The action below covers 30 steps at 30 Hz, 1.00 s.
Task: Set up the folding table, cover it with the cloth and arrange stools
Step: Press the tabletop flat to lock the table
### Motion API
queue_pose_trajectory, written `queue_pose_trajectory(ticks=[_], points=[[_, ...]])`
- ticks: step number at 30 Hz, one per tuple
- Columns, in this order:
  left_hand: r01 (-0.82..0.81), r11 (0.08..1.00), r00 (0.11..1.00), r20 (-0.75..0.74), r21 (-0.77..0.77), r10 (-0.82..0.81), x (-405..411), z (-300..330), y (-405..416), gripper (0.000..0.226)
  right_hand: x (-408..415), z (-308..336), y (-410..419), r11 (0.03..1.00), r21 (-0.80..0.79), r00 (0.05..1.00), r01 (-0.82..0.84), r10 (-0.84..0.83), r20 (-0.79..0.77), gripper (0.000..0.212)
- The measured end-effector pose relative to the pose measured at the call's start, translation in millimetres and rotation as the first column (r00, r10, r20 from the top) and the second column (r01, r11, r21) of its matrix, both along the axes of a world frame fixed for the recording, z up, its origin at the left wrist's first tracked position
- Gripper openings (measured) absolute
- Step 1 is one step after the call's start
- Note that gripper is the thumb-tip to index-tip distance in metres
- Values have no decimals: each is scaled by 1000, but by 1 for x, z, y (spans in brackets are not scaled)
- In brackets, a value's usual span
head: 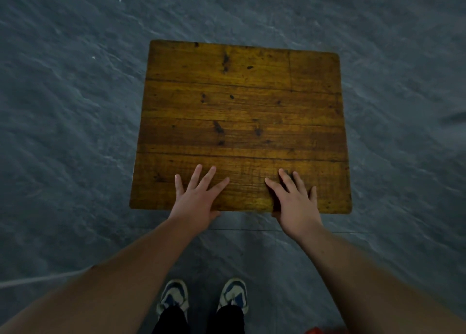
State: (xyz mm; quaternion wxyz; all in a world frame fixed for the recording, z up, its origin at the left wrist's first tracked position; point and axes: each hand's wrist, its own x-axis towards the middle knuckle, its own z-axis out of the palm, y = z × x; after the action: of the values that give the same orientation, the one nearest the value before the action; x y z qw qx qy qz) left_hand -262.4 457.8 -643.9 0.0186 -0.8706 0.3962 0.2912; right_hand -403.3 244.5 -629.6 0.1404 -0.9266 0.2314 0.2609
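The folding table [242, 127] stands on the grey floor [63, 132] just beyond the person's shoes [201, 297], its plank top facing up. Left hand [196, 200] and right hand [295, 205] lie flat on its near edge, fingers spread, each grip open. The top looks rigid, fairly heavy, with a smooth varnished face; the edges would offer the surest hold.

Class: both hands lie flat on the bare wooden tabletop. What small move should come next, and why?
Probably lift both hands off and go for the cloth. The left hand and right hand lie with fingers spread on the near edge of the tabletop, which looks level and is still uncovered; no cloth is in view.
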Motion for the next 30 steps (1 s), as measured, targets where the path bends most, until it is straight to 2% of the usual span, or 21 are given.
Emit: queue_pose_trajectory(ticks=[4, 7, 10, 18, 21, 24, 27, 30], points=[[-59, 997, 998, -15, -48, 58, -1, 3, 1, 81, 8, 6, 9, 996, 53, 997, 67, -65, -35, 83], [-119, 990, 992, 35, -80, 122, -3, 8, 7, 71, 10, 8, 19, 995, 51, 995, 84, -86, 43, 76], [-177, 983, 982, 59, -39, 179, -3, 7, 14, 66, 9, 5, 27, 995, 37, 993, 90, -93, 76, 70], [-199, 980, 979, 35, -13, 199, 0, 4, 15, 69, 10, 3, 30, 994, 21, 994, 106, -106, -17, 70], [-230, 972, 971, -50, 44, 232, 7, 14, 12, 66, 18, 16, 27, 992, 66, 988, 108, -99, -122, 70], [-334, 942, 934, -118, 42, 337, 13, 46, 18, 61, 24, 48, 27, 996, 68, 987, 50, -39, -159, 66], [-423, 902, 903, -116, -86, 413, 9, 102, 37, 61, 23, 105, 39, 997, 52, 998, 60, -58, -32, 62], [-417, 877, 903, -1, -238, 429, 1, 178, 63, 58, 16, 179, 56, 997, 31, 991, 73, -76, 107, 61]])
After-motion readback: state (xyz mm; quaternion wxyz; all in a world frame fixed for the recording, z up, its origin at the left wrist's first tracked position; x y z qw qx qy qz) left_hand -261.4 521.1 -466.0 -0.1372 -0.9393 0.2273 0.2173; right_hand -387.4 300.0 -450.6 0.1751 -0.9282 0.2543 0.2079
